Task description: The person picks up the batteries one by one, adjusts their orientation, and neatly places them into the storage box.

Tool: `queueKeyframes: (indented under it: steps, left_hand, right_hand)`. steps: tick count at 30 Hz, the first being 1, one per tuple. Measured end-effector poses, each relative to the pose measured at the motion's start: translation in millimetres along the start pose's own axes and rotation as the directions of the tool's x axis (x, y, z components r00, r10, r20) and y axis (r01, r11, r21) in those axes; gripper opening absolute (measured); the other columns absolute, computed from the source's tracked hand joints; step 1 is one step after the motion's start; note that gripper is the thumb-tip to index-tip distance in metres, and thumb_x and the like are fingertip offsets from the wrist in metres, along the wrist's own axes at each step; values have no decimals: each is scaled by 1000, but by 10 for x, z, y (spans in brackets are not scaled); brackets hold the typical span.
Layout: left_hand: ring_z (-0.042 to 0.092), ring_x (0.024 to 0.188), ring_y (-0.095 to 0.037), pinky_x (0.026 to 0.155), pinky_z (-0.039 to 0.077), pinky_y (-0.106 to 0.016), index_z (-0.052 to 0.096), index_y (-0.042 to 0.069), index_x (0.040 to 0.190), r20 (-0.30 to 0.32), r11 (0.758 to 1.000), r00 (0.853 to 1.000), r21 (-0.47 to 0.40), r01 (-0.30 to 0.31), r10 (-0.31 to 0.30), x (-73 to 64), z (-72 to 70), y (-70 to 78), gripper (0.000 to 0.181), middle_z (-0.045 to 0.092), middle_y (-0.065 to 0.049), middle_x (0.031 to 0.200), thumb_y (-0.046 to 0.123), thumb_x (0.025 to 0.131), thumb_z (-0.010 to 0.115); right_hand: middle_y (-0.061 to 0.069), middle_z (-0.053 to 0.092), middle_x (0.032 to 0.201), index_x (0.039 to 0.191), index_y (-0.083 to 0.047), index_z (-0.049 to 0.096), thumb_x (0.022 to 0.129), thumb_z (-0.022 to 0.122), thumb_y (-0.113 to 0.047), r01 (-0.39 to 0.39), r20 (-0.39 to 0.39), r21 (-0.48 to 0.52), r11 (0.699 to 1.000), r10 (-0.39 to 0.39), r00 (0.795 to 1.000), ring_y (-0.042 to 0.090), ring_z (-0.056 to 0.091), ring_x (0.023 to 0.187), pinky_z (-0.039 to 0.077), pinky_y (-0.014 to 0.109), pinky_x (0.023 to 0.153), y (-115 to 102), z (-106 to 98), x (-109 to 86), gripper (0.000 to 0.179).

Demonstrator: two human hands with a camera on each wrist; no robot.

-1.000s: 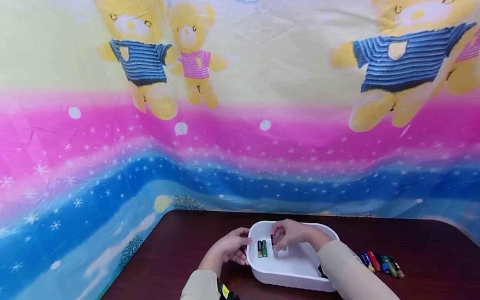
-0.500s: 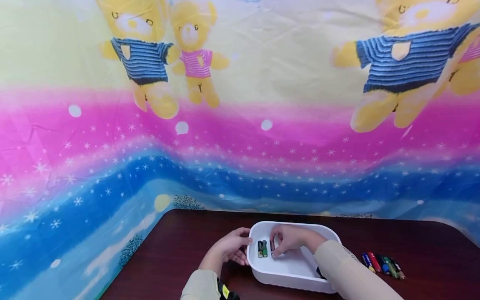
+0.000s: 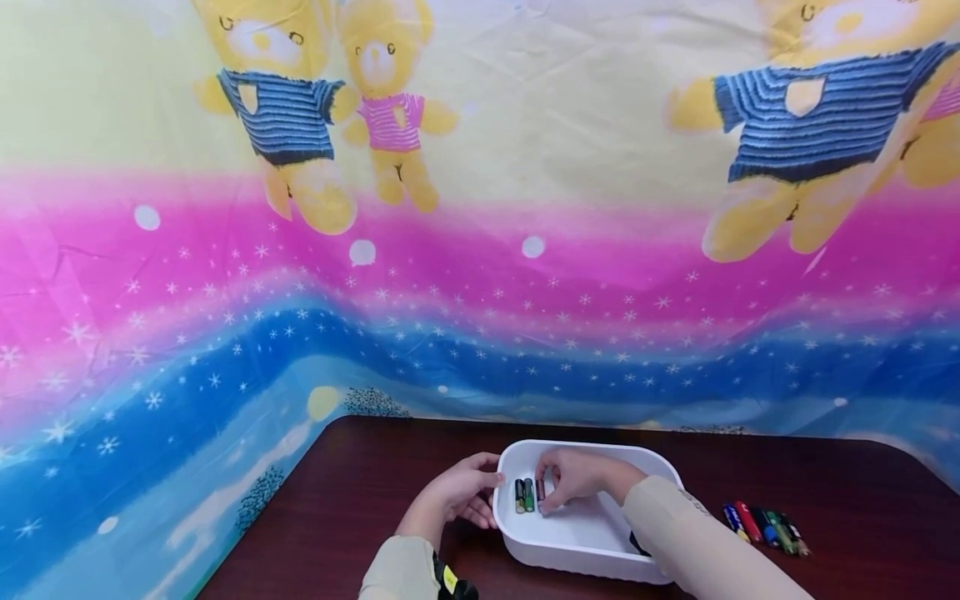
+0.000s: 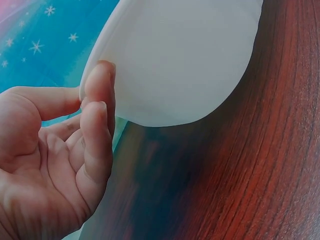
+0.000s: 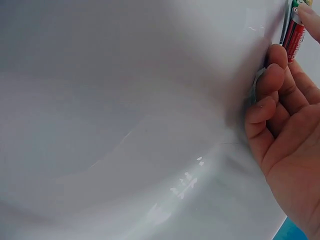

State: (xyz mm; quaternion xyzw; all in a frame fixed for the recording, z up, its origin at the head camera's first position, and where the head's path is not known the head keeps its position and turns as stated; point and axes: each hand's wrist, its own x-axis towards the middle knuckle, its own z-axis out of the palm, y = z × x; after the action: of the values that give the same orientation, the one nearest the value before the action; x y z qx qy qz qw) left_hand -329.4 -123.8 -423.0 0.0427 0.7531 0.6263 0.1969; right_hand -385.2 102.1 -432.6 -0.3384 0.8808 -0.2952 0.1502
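A white plastic tray [image 3: 585, 565] stands on the dark table. My left hand [image 3: 459, 493] holds its left end, thumb at the rim and fingers against the outer wall [image 4: 175, 65]. Inside the tray, my right hand [image 3: 576, 477] pinches a red battery [image 5: 296, 42] with a green end, between thumb and fingers. In the head view this battery looks dark red and stands just right of two batteries lying side by side, a black one [image 3: 519, 496] and a green one [image 3: 528, 495]. Whether the held battery touches the tray floor, I cannot tell.
Right of the tray, several batteries [image 3: 765, 528] in blue, red, black and green lie in a row on the brown wood table [image 3: 360, 475]. A cloth [image 3: 480, 350] printed with bears hangs behind the table and along its left. My right forearm crosses the tray's right end.
My right hand has lowered slightly and shifted left with the red battery, bringing it nearer to the two lying batteries. The left hand stays on the tray's end.
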Motion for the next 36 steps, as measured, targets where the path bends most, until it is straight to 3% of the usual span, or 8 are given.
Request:
queueKeyframes:
  steps: [18, 26, 36]
  left_hand:
    - [59, 45, -18, 44, 53, -29, 40, 9, 136, 2, 1000, 1000, 4, 9, -9, 6, -10, -8, 45, 60, -25, 84, 19, 94, 53]
    - [59, 45, -17, 44, 53, -28, 39, 8, 136, -2, 1000, 1000, -1, -2, 2, 14, -10, 17, 46, 61, -24, 85, 19, 94, 53]
    - [58, 43, -18, 42, 52, -27, 41, 7, 133, 0, 1000, 1000, 4, 1, -1, -14, 11, 18, 43, 61, -25, 80, 15, 93, 53]
  right_hand:
    - [-1, 51, 67, 101, -14, 59, 71, 80, -26, -26, 2, -21, 999, 26, 1000, 9, 46, 53, 39, 23, 47, -48, 5, 6, 38]
    - [2, 51, 74, 105, -16, 59, 70, 81, -28, -43, 2, -51, 998, 43, 999, 13, 46, 64, 39, 26, 55, -69, -38, 17, 43]
    - [6, 59, 74, 115, -19, 56, 75, 77, -29, -168, 120, 68, 983, 159, 980, 19, 55, 57, 50, 33, 52, -171, -163, -40, 46]
